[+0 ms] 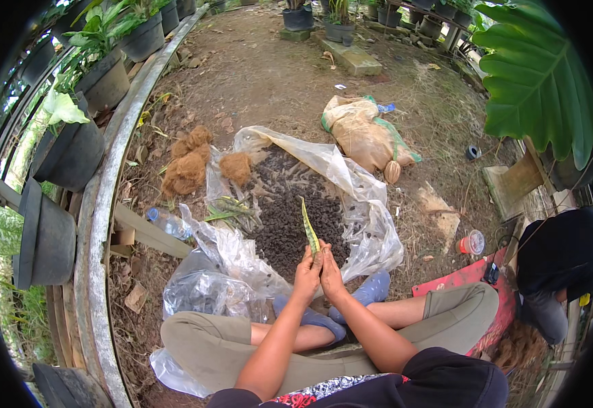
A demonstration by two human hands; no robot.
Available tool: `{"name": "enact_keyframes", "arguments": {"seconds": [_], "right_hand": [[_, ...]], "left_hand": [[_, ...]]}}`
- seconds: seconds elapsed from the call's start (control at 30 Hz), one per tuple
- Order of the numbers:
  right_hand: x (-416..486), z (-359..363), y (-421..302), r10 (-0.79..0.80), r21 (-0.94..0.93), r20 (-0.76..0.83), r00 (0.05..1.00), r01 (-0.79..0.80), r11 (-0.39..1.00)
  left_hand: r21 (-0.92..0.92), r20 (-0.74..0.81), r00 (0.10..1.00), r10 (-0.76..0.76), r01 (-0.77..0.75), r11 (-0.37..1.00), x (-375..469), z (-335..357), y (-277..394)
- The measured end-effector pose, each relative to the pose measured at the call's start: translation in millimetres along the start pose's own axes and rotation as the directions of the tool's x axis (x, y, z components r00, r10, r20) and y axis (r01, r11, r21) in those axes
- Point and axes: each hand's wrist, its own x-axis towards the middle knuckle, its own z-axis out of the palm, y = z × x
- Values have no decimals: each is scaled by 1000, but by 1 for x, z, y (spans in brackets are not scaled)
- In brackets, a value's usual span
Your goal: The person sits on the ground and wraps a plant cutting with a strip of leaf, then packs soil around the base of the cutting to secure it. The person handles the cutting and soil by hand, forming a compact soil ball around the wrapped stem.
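Between my hands stands a long, yellow-edged snake plant leaf [310, 229], tip pointing up and away from me. My left hand [306, 270] grips its lower end. My right hand [331, 273] is pressed against the left, its fingers around the leaf's base, which they hide. Just beyond them dark, crumbly potting soil [296, 219] lies heaped on a clear plastic sheet [373, 204]. More snake plant leaves [230, 210] rest on the sheet's left side. A clump of brown coconut fibre [235, 168] sits at its far left edge, with a larger fibre pile [189, 163] beside it.
A tied sack [368, 132] lies beyond the sheet. A plastic bottle [169, 223] is at left, near a wooden bench edge [97, 214] lined with potted plants [102, 81]. At right are a plastic cup [472, 243], a red mat [459, 278] and another person [556, 260].
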Motion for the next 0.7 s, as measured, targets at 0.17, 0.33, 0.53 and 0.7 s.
{"name": "enact_keyframes", "arguments": {"seconds": [0.17, 0.33, 0.53, 0.7], "right_hand": [[-13, 2, -8, 292, 335, 112, 950, -312, 889], [-9, 1, -9, 282, 382, 8, 959, -264, 886], [14, -20, -44, 478, 590, -13, 878, -379, 713], [23, -29, -51, 393, 544, 222, 892, -448, 709]], "left_hand": [[428, -266, 963, 41, 80, 900, -4, 1, -26], [517, -271, 954, 132, 28, 855, -3, 8, -8], [304, -327, 945, -8, 113, 946, 5, -3, -7], [24, -283, 920, -272, 290, 957, 10, -21, -26]]}}
